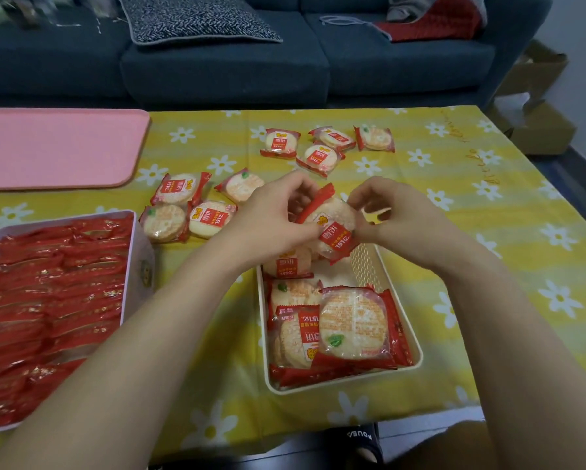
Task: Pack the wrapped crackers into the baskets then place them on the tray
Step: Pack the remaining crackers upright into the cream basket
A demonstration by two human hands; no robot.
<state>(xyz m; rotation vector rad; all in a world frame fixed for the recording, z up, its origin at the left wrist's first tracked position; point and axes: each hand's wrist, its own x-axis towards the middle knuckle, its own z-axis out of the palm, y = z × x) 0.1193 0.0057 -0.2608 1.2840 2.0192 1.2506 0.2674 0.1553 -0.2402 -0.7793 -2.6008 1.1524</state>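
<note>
A cream basket [417, 351] stands on the table in front of me with several wrapped crackers [352, 327] lying in its near half. Above its far end, my left hand [274, 215] and my right hand [383, 208] both grip one wrapped cracker [335, 232], red-edged and tilted. Another cracker [288, 262] lies in the basket just under my left hand. Loose wrapped crackers lie on the cloth in two groups, one left of my hands [183, 212] and one farther back [322, 147]. A pink tray [57, 147] sits at the far left.
A white box [134, 252] packed with several red wrapped crackers stands at the near left. The table wears a yellow flowered cloth [488, 266]. A dark blue sofa [217, 62] runs behind the table, and cardboard boxes [536, 106] sit at the far right on the floor.
</note>
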